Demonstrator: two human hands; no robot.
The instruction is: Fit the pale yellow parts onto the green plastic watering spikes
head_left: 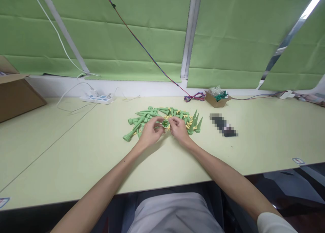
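Note:
Between the thumb and fingers of my left hand (pixel 151 130) is a green plastic watering spike (pixel 165 124), its round hollow end facing up toward me. Right beside that opening, the fingers of my right hand (pixel 179 128) are pinched together; what they hold, if anything, is too small to make out. Several more green plastic spikes (pixel 131 134) lie in a loose heap to the left of and behind my hands. A few pointed green cones (pixel 198 125) stand upright to the right. Small yellow plastic pieces (pixel 190 124) are scattered among the green parts, partly covered by my hands.
A small cardboard box (pixel 215 101) with clear plastic and green material sits at the back, beside a coiled red-and-blue cable (pixel 195 97). A white power strip (pixel 98 98) lies back left. A large cardboard box (pixel 19 90) stands at far left. A blurred dark item (pixel 223 125) lies right.

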